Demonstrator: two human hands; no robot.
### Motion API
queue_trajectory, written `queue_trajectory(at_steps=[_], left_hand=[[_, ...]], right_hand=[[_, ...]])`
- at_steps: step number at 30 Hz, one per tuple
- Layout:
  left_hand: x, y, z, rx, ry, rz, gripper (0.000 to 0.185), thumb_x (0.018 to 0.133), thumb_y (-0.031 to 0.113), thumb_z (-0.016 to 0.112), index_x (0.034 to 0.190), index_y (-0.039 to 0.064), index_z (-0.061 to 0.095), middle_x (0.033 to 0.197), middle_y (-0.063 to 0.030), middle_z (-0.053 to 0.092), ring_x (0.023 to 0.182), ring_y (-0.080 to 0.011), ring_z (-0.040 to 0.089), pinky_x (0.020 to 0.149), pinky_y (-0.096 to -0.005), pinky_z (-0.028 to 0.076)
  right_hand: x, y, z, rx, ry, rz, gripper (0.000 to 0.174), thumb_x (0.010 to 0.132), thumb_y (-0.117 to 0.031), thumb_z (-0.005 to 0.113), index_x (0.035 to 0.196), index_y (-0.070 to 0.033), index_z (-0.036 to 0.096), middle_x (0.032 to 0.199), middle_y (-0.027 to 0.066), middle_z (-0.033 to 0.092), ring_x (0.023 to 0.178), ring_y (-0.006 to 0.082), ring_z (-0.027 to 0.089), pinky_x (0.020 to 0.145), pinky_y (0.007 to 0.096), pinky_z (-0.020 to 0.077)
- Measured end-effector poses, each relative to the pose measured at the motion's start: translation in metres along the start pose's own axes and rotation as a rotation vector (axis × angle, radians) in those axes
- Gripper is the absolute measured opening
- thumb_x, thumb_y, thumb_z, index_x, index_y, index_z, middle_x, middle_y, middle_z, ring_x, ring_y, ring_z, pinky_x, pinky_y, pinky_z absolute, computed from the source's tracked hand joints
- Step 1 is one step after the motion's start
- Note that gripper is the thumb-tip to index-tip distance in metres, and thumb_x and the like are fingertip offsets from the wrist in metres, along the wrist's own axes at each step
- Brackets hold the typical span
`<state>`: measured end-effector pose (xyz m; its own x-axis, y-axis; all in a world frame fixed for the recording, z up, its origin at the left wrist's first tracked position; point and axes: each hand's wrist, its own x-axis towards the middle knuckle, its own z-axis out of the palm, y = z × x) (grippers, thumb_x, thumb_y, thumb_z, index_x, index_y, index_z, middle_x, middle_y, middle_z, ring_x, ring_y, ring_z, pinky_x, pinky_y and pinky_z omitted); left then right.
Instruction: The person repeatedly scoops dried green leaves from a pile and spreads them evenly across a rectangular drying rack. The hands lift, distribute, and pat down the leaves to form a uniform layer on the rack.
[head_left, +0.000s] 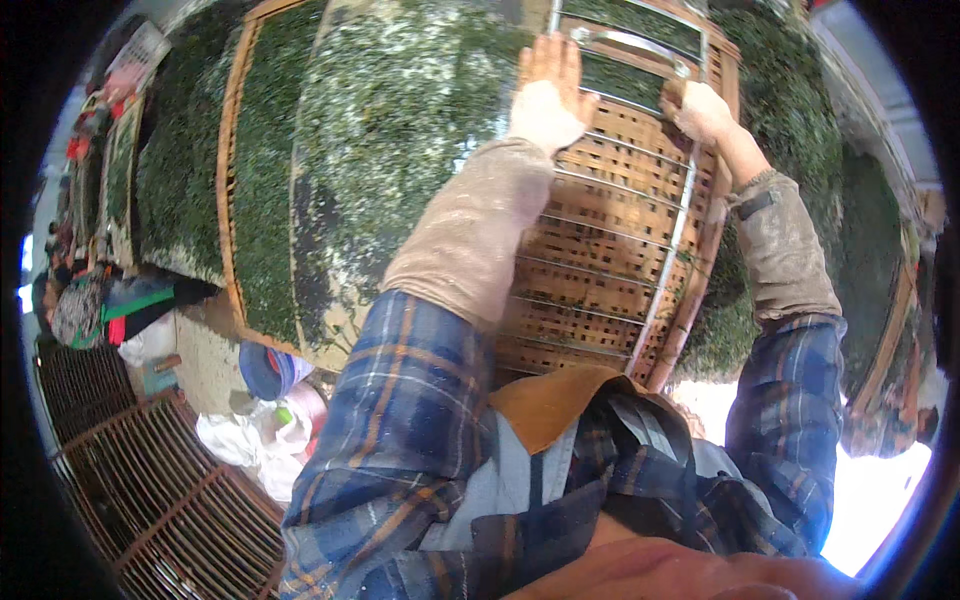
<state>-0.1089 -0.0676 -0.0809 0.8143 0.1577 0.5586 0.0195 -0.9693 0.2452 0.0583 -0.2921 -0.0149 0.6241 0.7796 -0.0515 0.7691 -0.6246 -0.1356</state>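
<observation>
In front of me lies a wooden slatted tray (600, 247) with a woven-looking lattice bottom, and over it a metal frame of thin cross bars (679, 217) with a curved metal handle (630, 39) near its far end. My left hand (547, 90) lies with fingers extended at the frame's far left edge. My right hand (694, 109) is curled at the frame's right rail, below the handle; whether it grips the rail is not clear. Chopped green leafy material (405, 97) is heaped left of the tray, and some shows under the far bars.
More green material (780, 150) lies to the right. A wood-edged tray (229, 187) of it stands at the left. Beyond are a blue bucket (266, 371), white plastic bags (255, 442), a slatted rack (172, 487) and, far left, blurred figures that may be people.
</observation>
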Motion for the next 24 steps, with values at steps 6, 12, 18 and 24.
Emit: queue_trajectory(at_steps=[6,12,18,24], left_hand=[[0.0,-0.014,0.029,-0.147,0.109,-0.048,0.079,0.093,0.041,0.062,0.154,-0.004,0.039,0.164,-0.0275,0.032,0.155,-0.0406,0.026,0.129,-0.0484,0.015],[0.001,-0.029,0.071,0.603,0.318,0.173,0.051,0.105,0.031,0.04,0.148,0.003,0.046,0.149,-0.0165,0.052,0.139,-0.0332,0.05,0.119,-0.0463,0.037],[0.004,-0.036,0.094,0.191,0.535,0.134,0.057,0.1,0.038,0.045,0.144,0.003,0.054,0.148,-0.0194,0.054,0.14,-0.0403,0.049,0.115,-0.0618,0.034],[0.003,-0.016,0.038,-0.171,0.223,0.002,0.063,0.104,0.042,0.044,0.153,0.004,0.04,0.157,-0.0182,0.042,0.146,-0.0343,0.039,0.123,-0.0483,0.029]], right_hand=[[0.038,-0.108,-0.034,0.059,0.113,-0.219,0.027,0.089,-0.027,0.067,0.107,-0.007,0.075,0.105,0.0221,0.074,0.099,0.0384,0.072,0.088,0.0465,0.0577],[0.125,-0.255,0.0,0.442,0.191,-0.482,0.045,0.09,-0.032,0.076,0.127,-0.008,0.069,0.114,0.0169,0.073,0.107,0.0315,0.071,0.095,0.0393,0.0555],[0.151,-0.31,0.021,0.071,0.101,-0.521,0.048,0.084,-0.028,0.075,0.13,-0.015,0.069,0.123,0.0214,0.07,0.114,0.0406,0.066,0.103,0.0462,0.0516],[0.159,-0.302,-0.027,0.458,0.303,-0.537,0.038,0.089,-0.024,0.076,0.121,-0.004,0.071,0.099,0.0131,0.076,0.092,0.0256,0.072,0.085,0.0375,0.0561]])
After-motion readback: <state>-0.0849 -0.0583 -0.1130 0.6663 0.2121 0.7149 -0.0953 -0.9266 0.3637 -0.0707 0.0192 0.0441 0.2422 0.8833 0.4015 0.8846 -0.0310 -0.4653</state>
